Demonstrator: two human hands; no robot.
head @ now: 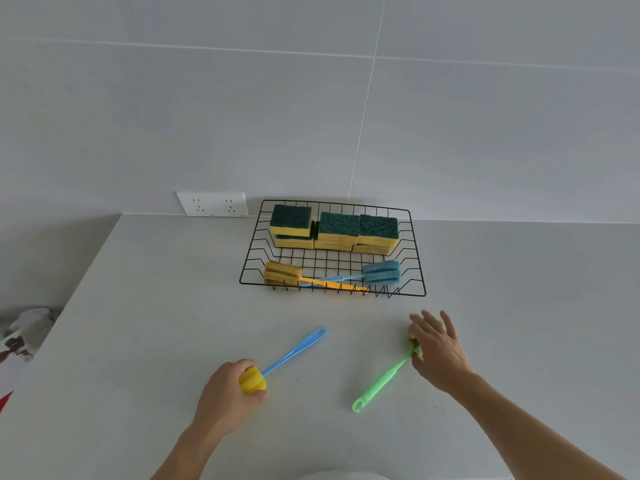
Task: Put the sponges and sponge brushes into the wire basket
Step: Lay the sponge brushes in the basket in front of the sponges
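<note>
Two hands reach forward over the pale worktop, both on the near side of the wire basket. The left hand comes in with its forearm angled up from below, fingers curled shut around the yellow sponge head of a blue-handled brush; that brush runs diagonally, its head in the fist and its handle end pointing up and away toward the basket's near left corner. The right hand stretches in from the lower right, palm down, fingers partly spread, the thumb and fingers closing on the head of a green brush, though the grip is mostly hidden beneath the hand. The green brush lies slanted the other way, head nearer the basket's right corner, hooked handle end pointing back toward the person. Inside the basket, stacked green-topped sponges fill the far side, and an orange-handled brush and a blue sponge brush lie crossed along the near rim
</note>
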